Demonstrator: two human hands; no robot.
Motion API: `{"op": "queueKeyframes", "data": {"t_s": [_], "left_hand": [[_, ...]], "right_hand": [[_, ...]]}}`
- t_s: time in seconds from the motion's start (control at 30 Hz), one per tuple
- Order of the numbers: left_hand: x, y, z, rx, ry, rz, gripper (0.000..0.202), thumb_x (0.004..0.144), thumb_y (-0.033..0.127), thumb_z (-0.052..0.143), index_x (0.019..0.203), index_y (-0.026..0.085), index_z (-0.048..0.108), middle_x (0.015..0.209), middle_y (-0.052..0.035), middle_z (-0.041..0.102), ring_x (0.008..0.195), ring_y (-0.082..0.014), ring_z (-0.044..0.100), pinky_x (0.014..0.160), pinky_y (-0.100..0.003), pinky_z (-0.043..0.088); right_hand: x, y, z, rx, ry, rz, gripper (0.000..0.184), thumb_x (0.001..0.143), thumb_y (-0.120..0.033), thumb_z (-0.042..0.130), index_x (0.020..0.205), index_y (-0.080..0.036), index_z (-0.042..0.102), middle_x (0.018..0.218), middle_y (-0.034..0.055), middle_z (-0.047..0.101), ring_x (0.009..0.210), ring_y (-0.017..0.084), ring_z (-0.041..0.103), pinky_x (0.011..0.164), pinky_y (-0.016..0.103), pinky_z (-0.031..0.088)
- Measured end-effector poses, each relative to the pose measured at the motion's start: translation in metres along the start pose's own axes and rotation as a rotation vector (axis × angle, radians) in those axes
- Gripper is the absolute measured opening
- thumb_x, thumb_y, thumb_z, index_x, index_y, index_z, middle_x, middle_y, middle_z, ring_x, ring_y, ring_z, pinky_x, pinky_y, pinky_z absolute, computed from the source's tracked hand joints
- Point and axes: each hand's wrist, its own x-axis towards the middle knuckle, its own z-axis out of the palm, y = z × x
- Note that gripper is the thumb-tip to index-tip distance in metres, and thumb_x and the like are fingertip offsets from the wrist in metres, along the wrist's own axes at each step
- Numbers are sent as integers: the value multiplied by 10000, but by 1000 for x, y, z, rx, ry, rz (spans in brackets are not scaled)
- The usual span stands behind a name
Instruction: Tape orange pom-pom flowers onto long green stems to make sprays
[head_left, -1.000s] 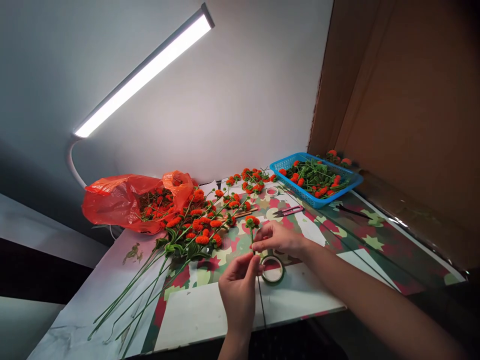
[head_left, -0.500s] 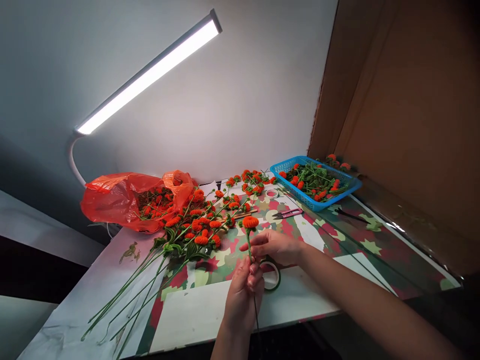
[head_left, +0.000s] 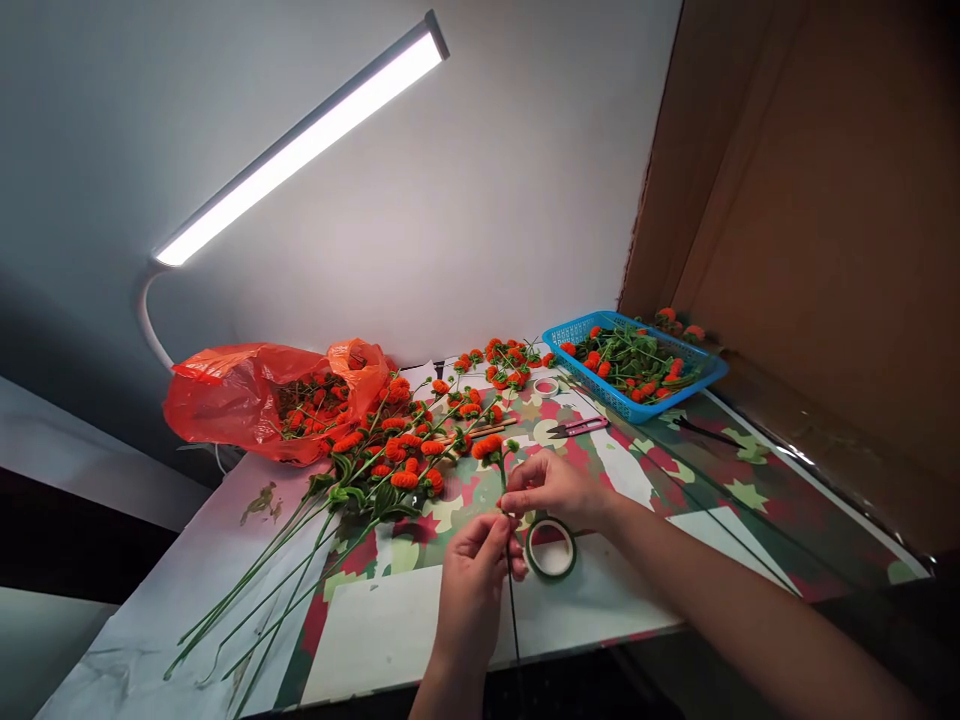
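Note:
Both hands meet over the patterned table [head_left: 660,590]. My left hand [head_left: 471,585] pinches a thin dark wire stem that runs down toward me. My right hand [head_left: 551,487] pinches the same stem just below a small orange flower [head_left: 487,447] with green leaves. A roll of green floral tape [head_left: 551,548] lies flat on the table right beside both hands. Whether a strip of tape runs from the roll to the stem is too fine to see.
A bunch of long-stemmed orange flowers [head_left: 390,455] lies to the left, by a red plastic bag [head_left: 240,400] of more flowers. Small snips [head_left: 574,427] and a little tape roll [head_left: 545,385] lie beyond. A blue basket [head_left: 705,372] of flower pieces stands far right. A lamp [head_left: 300,150] hangs overhead.
The flower stem tilted and turned between my fingers, the bloom dipping slightly left. My left hand slid a little along the stem; the tape roll now shows more fully.

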Motion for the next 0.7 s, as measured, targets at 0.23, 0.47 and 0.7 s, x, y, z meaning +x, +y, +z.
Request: {"op": "queueKeyframes", "data": {"t_s": [0.23,0.47,0.7], "left_hand": [[1,-12,-2,-290,-77,-208,323,590,382,786,674,124,610,532,55,436,405,-3,369,371,-99,331],[18,42,-14,672,35,735,620,724,239,691,1290,295,445,1403,-82,357,1221,-244,429,966,-395,432],[53,76,-11,784,-364,532,320,801,250,592,1118,208,594,1158,-120,577,1013,-223,581,806,-339,525]], "right_hand": [[-2,3,4,48,-59,-40,239,687,-361,723,689,-128,672,615,-5,591,641,113,560,627,240,423],[-3,-8,1,-146,0,-78,280,688,-391,714,628,-132,624,588,-19,558,564,89,479,552,224,371],[-3,-6,1,-274,67,-131,267,689,-397,707,611,-150,643,601,-6,584,622,118,498,617,248,391]]}}
